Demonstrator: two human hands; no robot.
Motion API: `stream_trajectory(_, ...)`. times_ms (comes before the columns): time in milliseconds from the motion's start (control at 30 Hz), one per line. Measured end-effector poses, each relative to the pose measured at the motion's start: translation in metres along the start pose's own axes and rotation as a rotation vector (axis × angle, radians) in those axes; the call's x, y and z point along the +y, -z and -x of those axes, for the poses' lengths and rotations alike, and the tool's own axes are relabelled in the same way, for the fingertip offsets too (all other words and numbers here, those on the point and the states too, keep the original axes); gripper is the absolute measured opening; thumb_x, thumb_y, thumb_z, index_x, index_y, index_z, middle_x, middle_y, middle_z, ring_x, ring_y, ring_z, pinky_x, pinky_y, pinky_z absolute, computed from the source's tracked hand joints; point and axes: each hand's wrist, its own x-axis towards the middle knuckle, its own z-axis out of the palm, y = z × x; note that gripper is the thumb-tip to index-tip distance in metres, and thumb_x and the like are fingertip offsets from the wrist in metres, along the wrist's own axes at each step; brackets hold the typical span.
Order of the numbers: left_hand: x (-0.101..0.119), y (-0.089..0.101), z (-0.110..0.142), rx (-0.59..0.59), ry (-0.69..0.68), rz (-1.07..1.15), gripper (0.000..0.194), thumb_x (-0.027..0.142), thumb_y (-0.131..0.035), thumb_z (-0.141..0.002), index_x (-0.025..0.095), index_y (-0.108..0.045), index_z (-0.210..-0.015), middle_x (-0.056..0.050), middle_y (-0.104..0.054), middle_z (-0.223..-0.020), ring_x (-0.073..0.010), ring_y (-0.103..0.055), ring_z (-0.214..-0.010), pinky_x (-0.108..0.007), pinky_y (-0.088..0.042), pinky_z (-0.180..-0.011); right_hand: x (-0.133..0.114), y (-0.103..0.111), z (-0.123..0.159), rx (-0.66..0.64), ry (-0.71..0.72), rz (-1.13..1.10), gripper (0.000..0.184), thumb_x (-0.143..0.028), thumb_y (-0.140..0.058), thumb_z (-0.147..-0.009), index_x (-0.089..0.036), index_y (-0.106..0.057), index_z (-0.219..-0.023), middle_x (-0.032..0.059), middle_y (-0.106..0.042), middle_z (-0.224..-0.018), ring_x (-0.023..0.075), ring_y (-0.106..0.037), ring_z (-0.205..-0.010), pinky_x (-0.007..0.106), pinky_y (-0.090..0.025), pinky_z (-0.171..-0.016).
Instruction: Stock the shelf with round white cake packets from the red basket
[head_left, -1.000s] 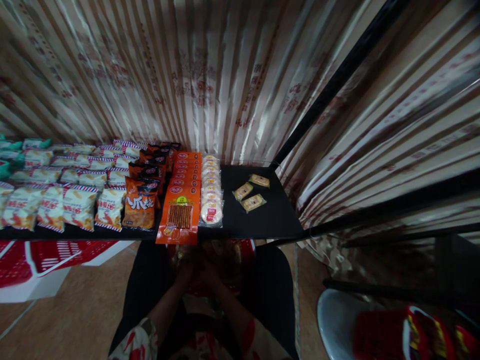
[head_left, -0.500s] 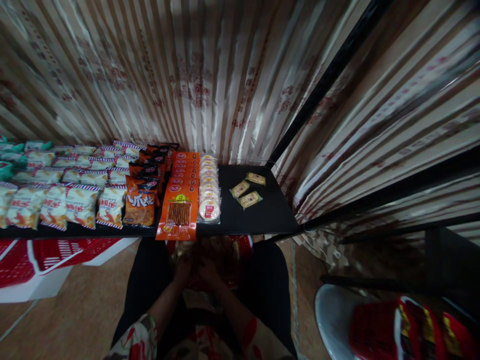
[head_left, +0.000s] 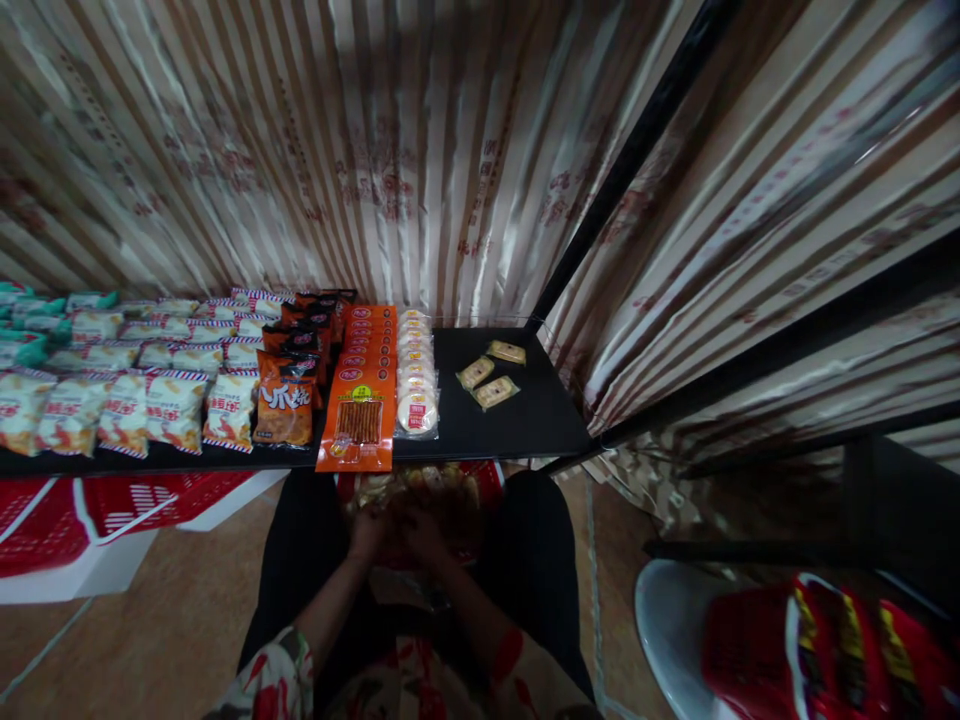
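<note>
Both hands are low in the view, in deep shadow just below the shelf edge and between the knees. My left hand (head_left: 369, 528) and my right hand (head_left: 421, 532) are close together at the near side of a red container (head_left: 491, 482) holding wrapped pale snacks (head_left: 382, 484). Their fingers are too dark to make out, so I cannot tell whether they grip anything. Above them, three small wrapped cakes (head_left: 497, 391) lie loose on the black shelf (head_left: 517, 430). Left of these are rows of round white packets (head_left: 417, 408) and flat orange packs (head_left: 356, 405).
Dark orange bags (head_left: 284, 408), white snack bags (head_left: 231, 408) and green packs (head_left: 22, 348) fill the shelf's left. A red basket (head_left: 142, 498) is below it. At lower right, a grey tub (head_left: 660, 620) holds red packages (head_left: 746, 640). Black posts (head_left: 622, 190) stand before a curtain (head_left: 390, 150).
The view has shifted slightly, so the left-hand snacks appear a little further right. My hands stay close together by the red container, and more of its wrapped snacks now shows above them.
</note>
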Motion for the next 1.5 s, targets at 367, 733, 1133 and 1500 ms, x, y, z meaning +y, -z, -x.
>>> stream_trajectory(367, 0.003, 0.007, 0.014, 0.053, -0.104, 0.057, 0.008, 0.018, -0.048, -0.071, 0.017, -0.051, -0.064, -0.001, -0.058, -0.063, -0.0166, -0.058, -0.069, -0.025, -0.042, -0.065, -0.001, 0.015, 0.01, 0.124, 0.002, 0.034, 0.023, -0.014, -0.049, -0.074, -0.012, -0.065, -0.091, 0.0115, -0.067, -0.096, 0.0204, -0.061, -0.09, 0.028, -0.044, -0.08)
stream_trajectory(733, 0.017, 0.014, 0.025, -0.043, -0.242, 0.205, 0.011, 0.028, -0.044, -0.065, 0.019, -0.05, -0.065, 0.006, -0.044, -0.053, -0.0105, -0.044, -0.051, -0.021, -0.036, -0.052, -0.002, 0.031, 0.017, 0.204, 0.074, 0.023, 0.024, -0.022, -0.054, -0.075, -0.017, -0.063, -0.096, 0.0071, -0.066, -0.097, 0.0191, -0.06, -0.09, 0.029, -0.044, -0.08)
stream_trajectory(1133, 0.044, 0.024, 0.04, -0.176, -0.227, 0.441, 0.024, 0.036, -0.051, -0.055, 0.016, -0.057, -0.067, 0.006, -0.048, -0.051, -0.0091, -0.041, -0.046, -0.021, -0.033, -0.046, -0.016, 0.058, 0.035, 0.158, 0.152, -0.244, 0.031, -0.018, -0.056, -0.069, -0.021, -0.058, -0.1, 0.0028, -0.067, -0.095, 0.0164, -0.063, -0.087, 0.03, -0.048, -0.081)
stream_trajectory(1500, 0.078, 0.042, 0.052, -0.31, -0.392, 0.203, 0.027, 0.035, -0.046, -0.064, 0.013, -0.062, -0.063, 0.0, -0.056, -0.057, -0.0118, -0.048, -0.054, -0.022, -0.036, -0.052, -0.037, 0.082, 0.057, 0.183, 0.268, -0.051, 0.082, -0.019, -0.061, -0.063, -0.022, -0.026, -0.137, 0.0104, -0.049, -0.126, 0.0221, -0.053, -0.106, 0.036, -0.043, -0.087)
